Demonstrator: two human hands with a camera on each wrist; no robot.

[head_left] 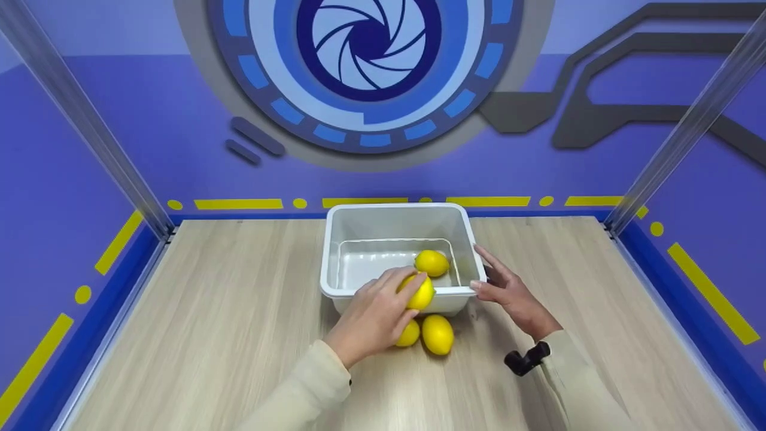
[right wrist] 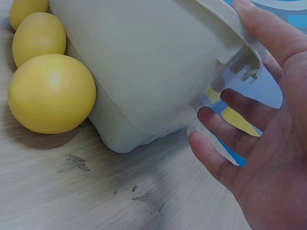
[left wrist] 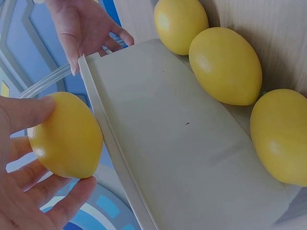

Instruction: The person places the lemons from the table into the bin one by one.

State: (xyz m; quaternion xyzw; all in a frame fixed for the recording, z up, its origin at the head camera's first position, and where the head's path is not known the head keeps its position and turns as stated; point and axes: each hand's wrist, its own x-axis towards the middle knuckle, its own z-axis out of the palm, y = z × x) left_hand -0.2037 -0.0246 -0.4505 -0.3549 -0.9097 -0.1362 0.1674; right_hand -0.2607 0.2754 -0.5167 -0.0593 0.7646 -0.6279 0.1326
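My left hand [head_left: 374, 311] grips a yellow lemon [head_left: 421, 292] at the front rim of a white plastic bin [head_left: 395, 206]. In the left wrist view, thumb and fingers wrap around that lemon [left wrist: 67, 136], outside the table lemons' row. Inside the bin, near its front right, lies another lemon [head_left: 432, 263]. My right hand [head_left: 514, 299] holds the bin's front right corner, thumb on the rim and the other fingers along the side. Against the bin's front, lemons [left wrist: 225, 66] sit in a row on the table; the left hand partly hides them in the head view.
The wooden table [head_left: 239, 299] has purple side walls and a printed back wall [head_left: 149, 131] close behind the bin. Clear plastic posts [head_left: 96, 126] stand at both back corners. A black wrist device [head_left: 526, 359] sits on the right sleeve.
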